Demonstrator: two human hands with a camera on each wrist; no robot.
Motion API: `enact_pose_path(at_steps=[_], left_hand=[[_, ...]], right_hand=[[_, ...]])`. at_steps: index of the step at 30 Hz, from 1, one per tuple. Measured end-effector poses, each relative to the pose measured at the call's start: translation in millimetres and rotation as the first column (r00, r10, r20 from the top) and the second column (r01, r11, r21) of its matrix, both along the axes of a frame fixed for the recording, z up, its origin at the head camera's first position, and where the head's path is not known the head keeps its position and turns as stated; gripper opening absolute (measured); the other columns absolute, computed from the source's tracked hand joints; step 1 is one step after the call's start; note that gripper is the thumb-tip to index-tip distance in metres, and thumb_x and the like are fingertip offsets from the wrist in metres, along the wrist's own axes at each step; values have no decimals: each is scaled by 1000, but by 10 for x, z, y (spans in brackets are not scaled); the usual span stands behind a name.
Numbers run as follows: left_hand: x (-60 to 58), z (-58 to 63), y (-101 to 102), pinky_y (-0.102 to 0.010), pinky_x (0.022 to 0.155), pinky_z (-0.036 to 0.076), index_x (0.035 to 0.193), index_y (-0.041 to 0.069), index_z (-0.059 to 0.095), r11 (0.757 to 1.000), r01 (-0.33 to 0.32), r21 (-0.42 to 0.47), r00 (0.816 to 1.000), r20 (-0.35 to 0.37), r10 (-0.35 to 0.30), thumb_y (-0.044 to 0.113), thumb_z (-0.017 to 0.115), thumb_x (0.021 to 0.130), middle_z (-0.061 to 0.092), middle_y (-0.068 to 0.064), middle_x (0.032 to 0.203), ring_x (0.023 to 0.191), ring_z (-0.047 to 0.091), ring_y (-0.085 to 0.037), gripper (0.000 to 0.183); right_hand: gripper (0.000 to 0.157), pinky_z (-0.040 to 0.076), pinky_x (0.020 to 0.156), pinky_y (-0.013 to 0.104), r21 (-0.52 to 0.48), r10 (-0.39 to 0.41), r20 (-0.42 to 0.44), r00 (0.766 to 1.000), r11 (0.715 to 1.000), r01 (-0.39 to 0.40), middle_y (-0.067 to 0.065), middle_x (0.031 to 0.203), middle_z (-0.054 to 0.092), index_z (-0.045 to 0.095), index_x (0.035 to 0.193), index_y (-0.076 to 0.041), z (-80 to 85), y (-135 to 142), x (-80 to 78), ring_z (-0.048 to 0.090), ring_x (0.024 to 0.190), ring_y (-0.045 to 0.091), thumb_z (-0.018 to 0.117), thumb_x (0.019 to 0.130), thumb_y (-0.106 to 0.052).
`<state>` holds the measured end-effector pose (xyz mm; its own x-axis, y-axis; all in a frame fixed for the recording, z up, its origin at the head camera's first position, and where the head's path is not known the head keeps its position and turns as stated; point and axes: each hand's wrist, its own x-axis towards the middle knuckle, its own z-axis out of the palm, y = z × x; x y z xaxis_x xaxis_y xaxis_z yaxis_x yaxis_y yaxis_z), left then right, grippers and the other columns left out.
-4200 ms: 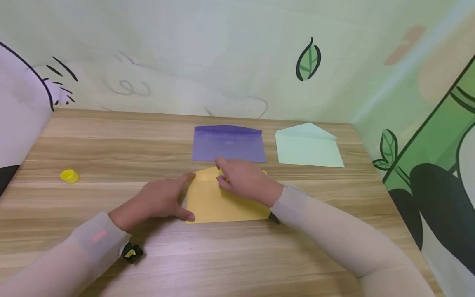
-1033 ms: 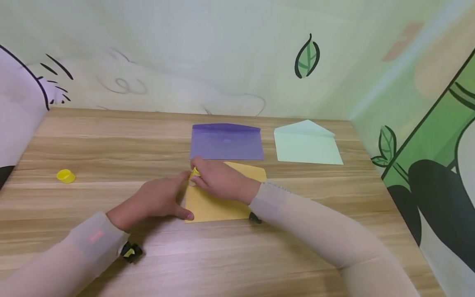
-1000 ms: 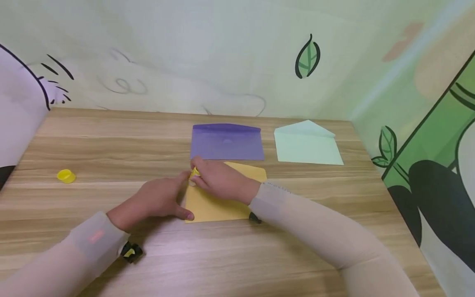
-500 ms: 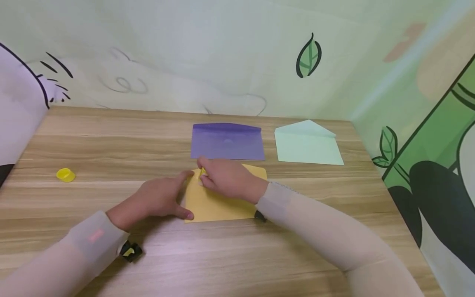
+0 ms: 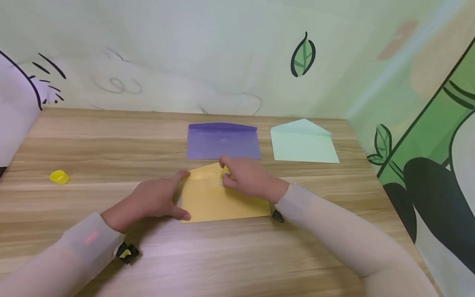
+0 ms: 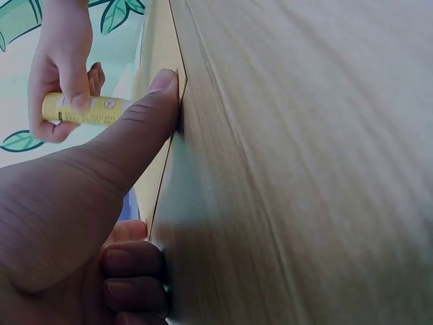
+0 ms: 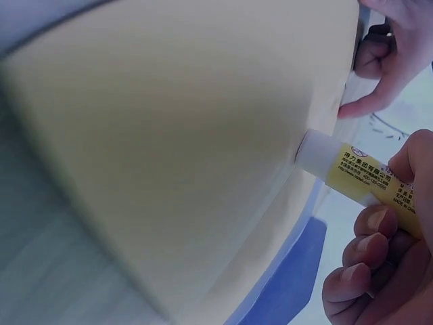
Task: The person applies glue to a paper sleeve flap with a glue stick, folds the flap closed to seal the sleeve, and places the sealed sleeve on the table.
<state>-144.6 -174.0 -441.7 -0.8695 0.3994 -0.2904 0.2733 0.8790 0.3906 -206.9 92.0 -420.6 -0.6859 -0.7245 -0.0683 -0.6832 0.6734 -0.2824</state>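
Note:
A yellow envelope [image 5: 215,204] lies in front of me with its flap spread away from me. My left hand [image 5: 154,198] rests at its left side, thumb on the near corner and index finger at the far one; the other fingers are bent under in the left wrist view. A yellow glue stick [image 7: 369,179] is gripped in my right hand [image 5: 246,177]. Its white end [image 7: 318,152] meets the envelope near the flap's fold in the right wrist view. The head view shows little of the stick behind my fingers.
Behind the yellow envelope lie a purple envelope [image 5: 222,144] and, to its right, a mint envelope [image 5: 304,144], both with flaps spread. A yellow cap [image 5: 59,177] sits at the far left of the wooden table [image 5: 208,255]. Painted walls border the table's back and right.
My right hand was at the flap's left end a second ago; it has slid right with the glue stick to about the flap's middle. The left hand keeps its place on the envelope.

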Motion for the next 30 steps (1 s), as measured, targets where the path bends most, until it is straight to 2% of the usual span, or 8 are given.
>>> enact_pose_path(at_steps=[7,14,26,30], left_hand=[[-1,13,-3,-54,78,53,154,8,30,1000,1,-5,1000,-2,-1,72,81,64,64,-23,128,112,64,-39,122],[-10,-22,-9,-52,76,53,154,9,30,1000,5,-5,1000,-10,-5,73,80,63,67,-22,120,107,66,-37,122],[-9,-35,-6,-52,75,53,154,10,30,1000,3,-17,1000,-6,-3,75,80,62,68,-21,120,105,66,-36,123],[-6,-18,1,-52,74,53,154,10,30,1000,0,-24,1000,-4,0,74,79,63,68,-21,119,105,66,-36,122]], right_hand=[[24,26,46,23,-9,-34,-15,999,999,34,-8,60,39,54,116,-9,-7,240,-25,32,52,7,53,97,-23],[25,23,45,24,-21,-86,7,996,996,86,-7,58,38,53,117,-9,7,478,-7,29,49,7,56,97,-24],[25,24,48,25,-3,-165,-1,986,986,165,-8,58,33,54,115,-9,13,824,1,29,51,8,56,94,-24],[25,25,47,26,-4,-168,-26,985,986,168,-7,59,34,53,114,-10,15,884,10,30,52,9,56,93,-24]])
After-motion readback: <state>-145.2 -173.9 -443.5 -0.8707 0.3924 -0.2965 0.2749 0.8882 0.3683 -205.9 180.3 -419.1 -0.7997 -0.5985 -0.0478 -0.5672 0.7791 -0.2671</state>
